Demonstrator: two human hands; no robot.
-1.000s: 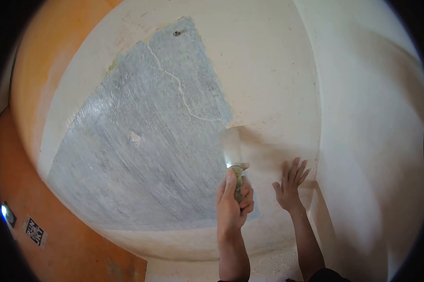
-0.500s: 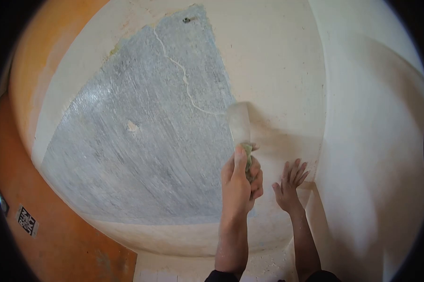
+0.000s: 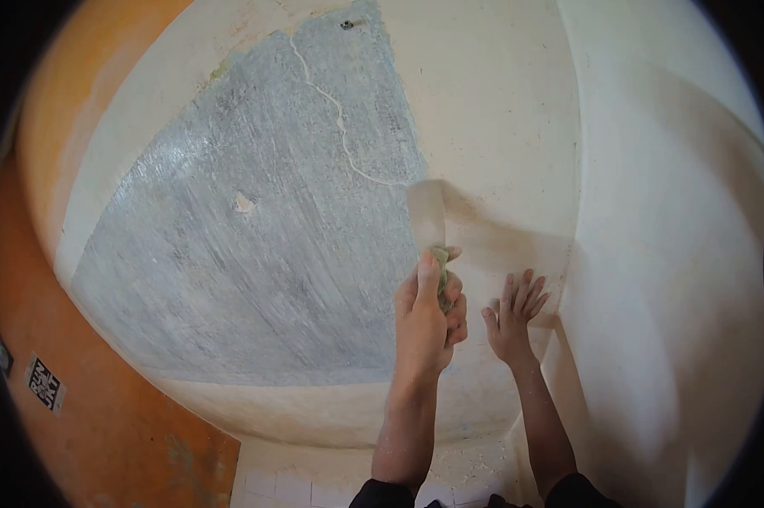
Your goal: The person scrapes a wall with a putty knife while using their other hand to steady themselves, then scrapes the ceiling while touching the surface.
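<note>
My left hand (image 3: 423, 317) is closed around the handle of a scraper (image 3: 427, 212), thumb along it. A greenish covering shows at the handle (image 3: 440, 258). The wide pale blade points up and lies at the right edge of a blue-grey patch (image 3: 272, 254) on the cream wall (image 3: 492, 110). A thin whitish line (image 3: 341, 123) winds down the patch and ends beside the blade's upper left corner. Lower right, my right hand (image 3: 513, 322) has its fingers spread, palm toward the wall; it holds nothing.
A white side wall (image 3: 636, 212) meets the cream wall on the right. Orange surface (image 3: 102, 381) with a black-and-white sticker (image 3: 45, 384) lies at lower left. Pale tiles (image 3: 280, 488) with crumbs show at the bottom. A small fitting (image 3: 347, 25) protrudes near the patch's top.
The view has shifted slightly, moving the patch up and right in the picture. Relative to the wall, the scraper blade has slid a little down and left. The right hand stays spread.
</note>
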